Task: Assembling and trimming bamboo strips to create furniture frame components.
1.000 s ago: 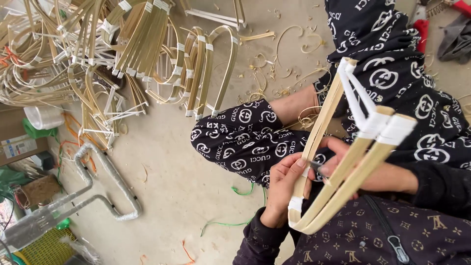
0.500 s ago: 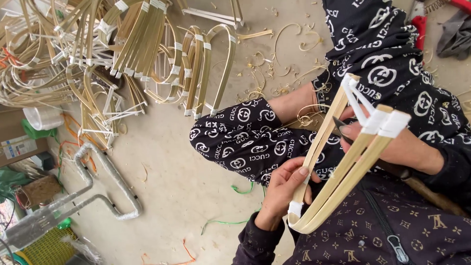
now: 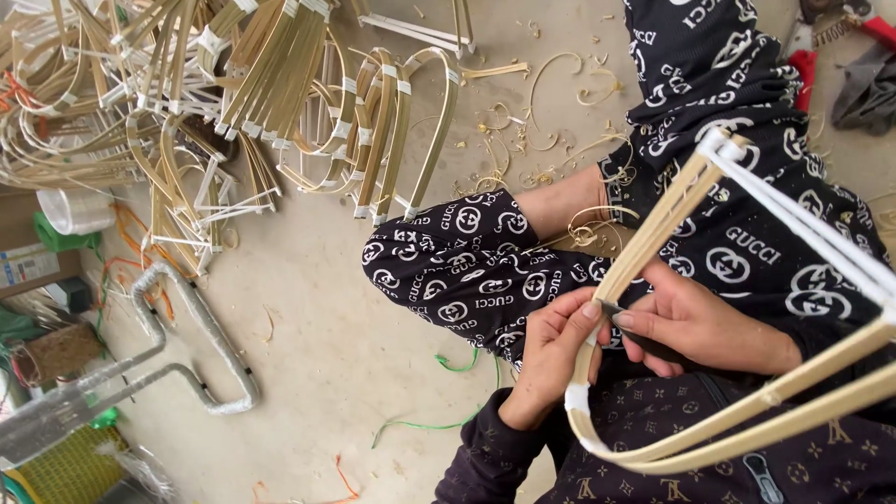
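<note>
At about nine o'clock, against the left edge, a cardboard box [image 3: 26,266] carries a pale rectangular label with small coloured blocks on it; just above it sits a green container [image 3: 58,235] and a roll of clear tape [image 3: 79,211]. Toward seven o'clock a yellow-green woven basket [image 3: 56,467] shows beside a bent metal tube [image 3: 168,359] wrapped in film.

The bent bamboo frame [image 3: 737,420] lies at four o'clock (its curved end bound in white tape), with its strips running up toward two o'clock, where white tape binds them again. The left hand [image 3: 551,359] is curled about the frame just above the taped bend, fingers closed on a strip. The right hand [image 3: 695,322] sits just to its right, closed on a dark, thin tool [image 3: 644,343] whose tip meets the strip at the left thumb; what kind of tool cannot be told.

From ten to twelve o'clock a pile of similar bamboo frames [image 3: 280,103] covers the concrete floor [image 3: 327,308], with curled shavings [image 3: 551,103] near one o'clock.
</note>
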